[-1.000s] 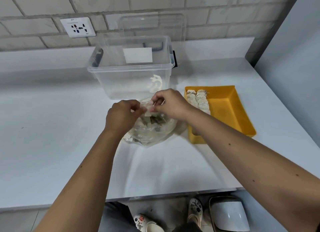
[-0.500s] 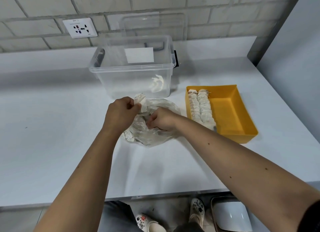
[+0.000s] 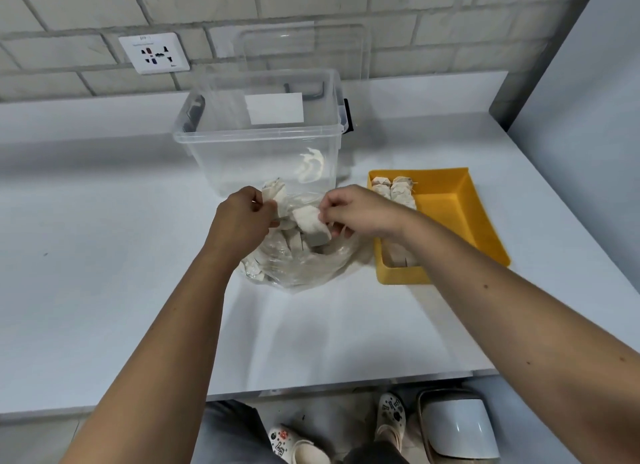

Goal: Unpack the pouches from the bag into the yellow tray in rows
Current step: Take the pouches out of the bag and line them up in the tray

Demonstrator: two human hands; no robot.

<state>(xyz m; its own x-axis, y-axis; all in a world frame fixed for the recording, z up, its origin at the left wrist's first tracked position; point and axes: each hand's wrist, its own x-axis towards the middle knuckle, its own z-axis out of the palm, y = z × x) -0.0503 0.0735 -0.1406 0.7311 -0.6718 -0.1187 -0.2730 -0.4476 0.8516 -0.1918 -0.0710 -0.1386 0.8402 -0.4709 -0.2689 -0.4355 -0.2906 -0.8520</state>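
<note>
A clear plastic bag point(image 3: 301, 266) with several pale pouches inside lies on the white table, just in front of me. My left hand point(image 3: 242, 221) grips the bag's bunched upper edge point(image 3: 273, 195). My right hand point(image 3: 356, 212) pinches a pale pouch point(image 3: 310, 222) above the bag's mouth. To the right sits the yellow tray point(image 3: 460, 214), holding two rows of pouches point(image 3: 394, 193) along its left side; my right forearm covers the rows' near part.
A clear plastic bin point(image 3: 263, 141) stands behind the bag, with a pale item point(image 3: 311, 163) inside it. Its lid leans on the brick wall. A wall socket point(image 3: 154, 53) is at the back left. Below the table edge are shoes and a white bin point(image 3: 457, 429).
My right hand went down into the bag and has come back up holding a pouch above the bag's mouth. My left hand kept its grip on the bag's edge.
</note>
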